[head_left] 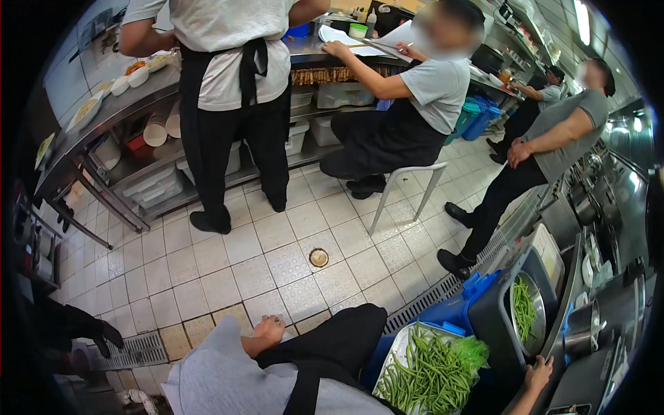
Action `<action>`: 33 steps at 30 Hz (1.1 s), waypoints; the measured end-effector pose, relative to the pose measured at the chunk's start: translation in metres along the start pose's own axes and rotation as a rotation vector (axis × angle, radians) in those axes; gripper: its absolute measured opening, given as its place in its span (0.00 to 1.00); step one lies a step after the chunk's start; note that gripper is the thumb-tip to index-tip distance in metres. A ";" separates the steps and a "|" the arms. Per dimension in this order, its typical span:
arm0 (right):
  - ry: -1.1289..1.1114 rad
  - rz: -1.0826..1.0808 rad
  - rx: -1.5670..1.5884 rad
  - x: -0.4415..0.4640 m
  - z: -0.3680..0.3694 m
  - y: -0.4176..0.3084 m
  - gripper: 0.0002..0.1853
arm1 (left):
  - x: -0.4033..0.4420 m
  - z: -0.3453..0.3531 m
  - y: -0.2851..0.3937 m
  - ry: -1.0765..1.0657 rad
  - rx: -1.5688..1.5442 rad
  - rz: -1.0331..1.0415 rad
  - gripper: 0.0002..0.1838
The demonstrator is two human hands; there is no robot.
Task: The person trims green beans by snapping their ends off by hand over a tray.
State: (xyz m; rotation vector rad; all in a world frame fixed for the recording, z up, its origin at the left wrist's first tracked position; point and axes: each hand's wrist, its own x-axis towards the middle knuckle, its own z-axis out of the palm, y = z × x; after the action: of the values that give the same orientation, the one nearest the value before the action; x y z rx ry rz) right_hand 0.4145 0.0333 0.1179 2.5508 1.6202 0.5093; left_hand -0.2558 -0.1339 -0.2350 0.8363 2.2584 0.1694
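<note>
- the green beans (422,377) lie heaped in a white tray (391,356) beside the seated person's lap, between the two hands and nearer the right one.
- a crumpled green plastic bag (472,351) sits at the tray's right edge, against the heap.
- more green beans lie in a round metal bowl (540,321), which leans inside a dark grey bin (486,315), just beyond the right hand.
- the right hand (538,375) is at the edge of the steel surface (574,377), just below the bowl; its fingers are somewhat spread, and i cannot tell whether they grip anything or touch the bowl's rim.
- the left hand (267,330) is beside the person's dark trouser leg (332,339), well apart from both lots of beans; its fingers are loosely bent, and i cannot tell whether they hold anything.
- a metal pot (583,328) stands on the steel surface, to the right of the bowl.
- across the tiled floor (277,235), one person (238,83) stands at a long surface that carries white dishes (137,75), and another (436,90) sits on a stool (420,168) with papers (346,39) in front.
</note>
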 end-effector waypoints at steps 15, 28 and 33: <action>-0.116 -0.110 0.044 -0.015 -0.006 0.011 0.29 | -0.006 -0.007 -0.004 -0.029 -0.037 0.004 0.24; 0.008 -0.093 -0.333 -0.053 -0.021 -0.022 0.20 | -0.011 -0.016 0.002 -0.061 -0.065 -0.020 0.25; 0.012 -0.051 -0.385 -0.043 0.001 -0.011 0.14 | -0.003 -0.002 -0.005 -0.020 -0.035 -0.024 0.24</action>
State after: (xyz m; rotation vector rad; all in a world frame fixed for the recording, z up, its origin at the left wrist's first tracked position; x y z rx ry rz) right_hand 0.3885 -0.0001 0.1037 2.2226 1.4209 0.7504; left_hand -0.2579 -0.1392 -0.2330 0.7884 2.2390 0.1884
